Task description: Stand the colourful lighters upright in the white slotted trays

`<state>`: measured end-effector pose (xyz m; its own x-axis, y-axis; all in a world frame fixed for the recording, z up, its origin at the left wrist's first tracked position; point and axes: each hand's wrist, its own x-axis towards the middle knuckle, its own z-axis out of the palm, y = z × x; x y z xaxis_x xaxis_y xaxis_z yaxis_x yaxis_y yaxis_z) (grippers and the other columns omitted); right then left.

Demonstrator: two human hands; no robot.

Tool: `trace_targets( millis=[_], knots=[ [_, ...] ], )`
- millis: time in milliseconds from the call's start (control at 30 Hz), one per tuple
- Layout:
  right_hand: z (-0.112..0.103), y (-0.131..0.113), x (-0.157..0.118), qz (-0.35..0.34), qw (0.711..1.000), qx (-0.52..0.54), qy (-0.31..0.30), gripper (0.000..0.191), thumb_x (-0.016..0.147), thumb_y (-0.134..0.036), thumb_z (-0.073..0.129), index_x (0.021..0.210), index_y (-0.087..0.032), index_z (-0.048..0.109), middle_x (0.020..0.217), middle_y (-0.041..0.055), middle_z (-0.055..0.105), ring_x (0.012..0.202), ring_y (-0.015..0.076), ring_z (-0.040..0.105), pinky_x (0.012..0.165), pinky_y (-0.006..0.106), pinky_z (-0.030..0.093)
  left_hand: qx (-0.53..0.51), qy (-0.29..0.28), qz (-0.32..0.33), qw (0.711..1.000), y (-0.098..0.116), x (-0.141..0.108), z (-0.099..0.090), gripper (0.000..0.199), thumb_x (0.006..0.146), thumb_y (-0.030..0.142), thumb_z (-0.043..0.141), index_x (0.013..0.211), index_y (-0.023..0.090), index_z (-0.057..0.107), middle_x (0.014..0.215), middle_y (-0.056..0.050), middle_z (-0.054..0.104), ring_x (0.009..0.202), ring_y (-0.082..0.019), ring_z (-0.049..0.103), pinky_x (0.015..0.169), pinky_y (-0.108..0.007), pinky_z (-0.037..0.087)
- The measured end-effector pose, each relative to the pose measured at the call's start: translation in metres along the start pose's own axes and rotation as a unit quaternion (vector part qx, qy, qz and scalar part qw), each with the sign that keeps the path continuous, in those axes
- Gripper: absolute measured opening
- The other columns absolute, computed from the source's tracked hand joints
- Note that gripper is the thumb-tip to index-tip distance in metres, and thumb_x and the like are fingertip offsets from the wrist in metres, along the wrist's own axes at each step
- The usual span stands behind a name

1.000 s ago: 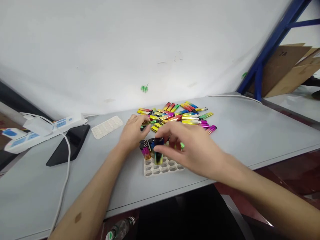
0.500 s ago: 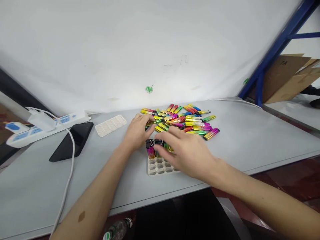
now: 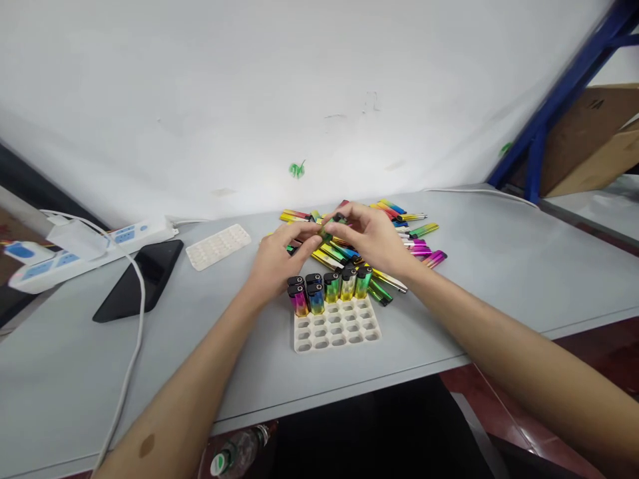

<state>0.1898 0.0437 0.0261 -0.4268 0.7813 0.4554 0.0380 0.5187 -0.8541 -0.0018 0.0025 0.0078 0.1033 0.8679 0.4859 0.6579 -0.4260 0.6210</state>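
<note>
Over a heap of lighters, my left hand (image 3: 282, 256) and my right hand (image 3: 377, 236) meet at a green lighter (image 3: 327, 234) with a black top. The right fingers pinch it near the top, and the left thumb and fingertips close on its other end. Below them lies a white tray (image 3: 337, 330) with rows of oval holes. Several lighters stand upright in its far rows, among them a purple-and-gold lighter (image 3: 300, 303), a blue one (image 3: 316, 301) and a green one (image 3: 363, 285). Fingers partly cover the loose shiny lighters (image 3: 389, 279) behind the tray.
Left of the heap lies a second white tray (image 3: 218, 247). Further left are a black phone (image 3: 142, 279), a power strip (image 3: 124, 236) and a white cable (image 3: 140, 319). A white wall rises behind. A plastic bottle (image 3: 242, 452) is below the table edge.
My right hand has moved up and away from the tray to the green lighter at my left fingers. The standing lighters and tray holes are now uncovered. The view has shifted slightly.
</note>
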Motion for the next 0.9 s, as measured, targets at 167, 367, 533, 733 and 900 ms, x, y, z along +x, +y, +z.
trace_targets(
  millis=[167,367,533,733,900],
  knots=[
    [-0.014,0.009,0.002,0.082,0.979,0.118,0.143,0.038,0.090,-0.058,0.060,0.086,-0.024,0.046,0.064,-0.0042,0.053,0.053,0.0105,0.049,0.055,0.026,0.046,0.169,-0.078,0.117,0.976,-0.027,0.002,0.007,0.024,0.097,0.035,0.052,0.110,0.024,0.069,0.113,-0.005,0.072,0.110,-0.025,0.057,0.100,-0.043,0.045],
    [-0.030,0.021,0.006,0.194,0.940,0.258,0.112,0.051,0.090,-0.074,0.046,0.080,-0.024,0.046,0.049,-0.0109,0.024,0.037,0.0062,0.012,0.035,0.022,0.011,0.208,-0.138,0.136,0.959,-0.037,0.002,0.008,0.026,0.095,0.043,0.057,0.109,0.027,0.071,0.107,-0.006,0.067,0.105,-0.026,0.052,0.096,-0.042,0.044],
    [-0.030,0.021,0.004,0.236,0.917,0.319,0.049,0.055,0.094,-0.071,0.039,0.072,-0.022,0.047,0.047,-0.0100,0.026,0.037,0.0058,0.012,0.035,0.021,0.011,0.210,-0.140,0.104,0.962,-0.035,0.000,0.003,0.023,0.091,0.048,0.061,0.098,0.029,0.072,0.093,-0.006,0.060,0.095,-0.025,0.049,0.085,-0.039,0.044],
    [-0.025,0.023,0.001,0.219,0.926,0.308,-0.012,0.046,0.091,-0.064,0.053,0.078,-0.020,0.050,0.053,-0.0079,0.043,0.036,0.0046,0.029,0.034,0.018,0.019,0.223,-0.138,0.095,0.960,-0.039,-0.001,-0.001,0.024,0.090,0.048,0.061,0.089,0.025,0.068,0.088,-0.006,0.061,0.091,-0.026,0.048,0.080,-0.039,0.042],
    [-0.023,0.020,-0.002,0.184,0.934,0.306,-0.013,0.044,0.085,-0.062,0.066,0.082,-0.024,0.043,0.047,-0.0119,0.038,0.034,0.0061,0.029,0.034,0.017,0.020,0.211,-0.157,0.073,0.962,-0.037,0.000,-0.002,0.021,0.089,0.045,0.061,0.084,0.024,0.062,0.087,-0.005,0.067,0.092,-0.026,0.050,0.083,-0.040,0.042]
  ],
)
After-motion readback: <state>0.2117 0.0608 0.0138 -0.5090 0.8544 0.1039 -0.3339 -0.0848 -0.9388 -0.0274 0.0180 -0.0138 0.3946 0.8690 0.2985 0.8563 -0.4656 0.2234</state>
